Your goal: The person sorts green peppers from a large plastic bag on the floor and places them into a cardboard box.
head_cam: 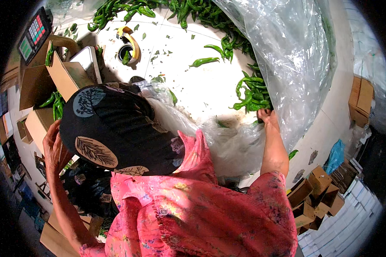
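My right hand (266, 116) reaches to the lower edge of a small heap of long green peppers (252, 93) on the pale floor; its fingertips are partly hidden and its grip does not show. At the left, my left hand (52, 139) is beside an open cardboard box (40, 125), just below several green peppers (56, 104) at the box. Its fingers are bent and partly covered by my knee (109, 128) in dark leaf-patterned cloth. Crumpled clear plastic sheeting (234, 144) lies between the knee and my right arm.
A larger pepper pile (212, 16) runs along the back, partly under a clear plastic sheet (296, 57). A yellow-handled tape dispenser (133, 48) lies on the floor. A digital scale display (35, 35) stands at upper left. Small cartons (320, 180) are heaped at lower right.
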The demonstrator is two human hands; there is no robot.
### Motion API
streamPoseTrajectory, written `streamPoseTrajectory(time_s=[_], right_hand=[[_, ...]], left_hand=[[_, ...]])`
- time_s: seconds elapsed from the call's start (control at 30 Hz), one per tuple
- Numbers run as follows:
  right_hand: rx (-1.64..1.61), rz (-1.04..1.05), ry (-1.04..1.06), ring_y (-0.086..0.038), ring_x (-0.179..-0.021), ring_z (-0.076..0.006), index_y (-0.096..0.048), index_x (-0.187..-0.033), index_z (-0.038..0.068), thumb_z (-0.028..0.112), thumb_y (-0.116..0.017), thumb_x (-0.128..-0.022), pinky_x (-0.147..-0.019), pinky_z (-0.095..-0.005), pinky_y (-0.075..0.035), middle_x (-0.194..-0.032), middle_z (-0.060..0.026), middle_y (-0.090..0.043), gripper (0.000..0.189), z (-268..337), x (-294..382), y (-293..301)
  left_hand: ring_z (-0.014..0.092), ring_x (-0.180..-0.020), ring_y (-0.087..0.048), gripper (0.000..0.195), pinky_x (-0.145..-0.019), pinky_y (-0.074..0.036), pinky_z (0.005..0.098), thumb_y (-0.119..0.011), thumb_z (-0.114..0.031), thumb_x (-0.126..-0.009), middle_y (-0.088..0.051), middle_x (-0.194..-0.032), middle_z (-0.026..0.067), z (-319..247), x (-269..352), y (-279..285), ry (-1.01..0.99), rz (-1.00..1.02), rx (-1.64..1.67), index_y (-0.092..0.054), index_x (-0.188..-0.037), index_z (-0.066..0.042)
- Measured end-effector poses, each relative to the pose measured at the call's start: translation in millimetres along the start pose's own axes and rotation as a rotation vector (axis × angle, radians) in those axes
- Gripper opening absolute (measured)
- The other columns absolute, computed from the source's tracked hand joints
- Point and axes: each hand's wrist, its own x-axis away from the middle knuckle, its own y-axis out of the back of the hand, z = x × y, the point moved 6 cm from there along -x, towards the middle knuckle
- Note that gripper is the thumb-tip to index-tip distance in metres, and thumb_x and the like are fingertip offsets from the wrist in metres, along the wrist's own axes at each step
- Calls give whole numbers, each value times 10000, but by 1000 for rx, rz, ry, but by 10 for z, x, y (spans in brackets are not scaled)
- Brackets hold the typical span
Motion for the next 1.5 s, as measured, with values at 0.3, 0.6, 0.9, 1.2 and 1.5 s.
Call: streamPoseTrajectory(time_s=[0.3, 0.6, 0.9, 1.2, 1.5], right_hand=[[93, 218, 1, -574, -1015, -264, -622, -1150, 171, 372, -684, -889, -861, -521, -500, -1117, -19, -631, 336, -91, 205, -683], [240, 628, -83, -513, -1227, -358, -360, -1434, 136, 300, -676, -914, -1052, -544, -409, -1404, -166, -493, 630, -932, 934, -2149], [1324, 102, 1208, -629, -910, -261, -630, -1189, 26, 229, -680, -873, -790, -403, -494, -1069, -125, -665, 379, 237, -8, -1630], [1796, 23, 1143, -508, -1226, -327, -560, -1287, -9, 447, -688, -840, -1049, -411, -381, -1336, -204, -548, 651, 884, 650, -1415], [1147, 219, 649, -618, -965, -290, -495, -1273, -22, 228, -763, -759, -873, -390, -488, -1060, -163, -638, 631, -595, 1008, -1508]], left_hand=[[275, -1268, -524, 426, -1069, -416, 393, -565, -209, -988, -573, -1343, 178, -74, -98, -51, 47, 50, 25, -532, -1364, -11], [259, -1236, -545, 438, -1055, -421, 382, -561, -263, -995, -592, -1326, 152, -73, -115, -94, -7, 84, 21, -542, -1357, -16], [264, -1179, -594, 458, -1017, -461, 398, -599, -295, -980, -624, -1267, 181, -18, -142, -70, 22, -2, 144, -560, -1343, -17], [261, -1164, -595, 440, -1014, -455, 385, -584, -262, -986, -635, -1245, 174, -132, -68, -164, 68, 62, 115, -557, -1337, 2], [270, -1193, -575, 449, -1032, -442, 402, -588, -260, -981, -619, -1275, 176, 73, -91, -180, 89, 139, 85, -551, -1342, 6]])
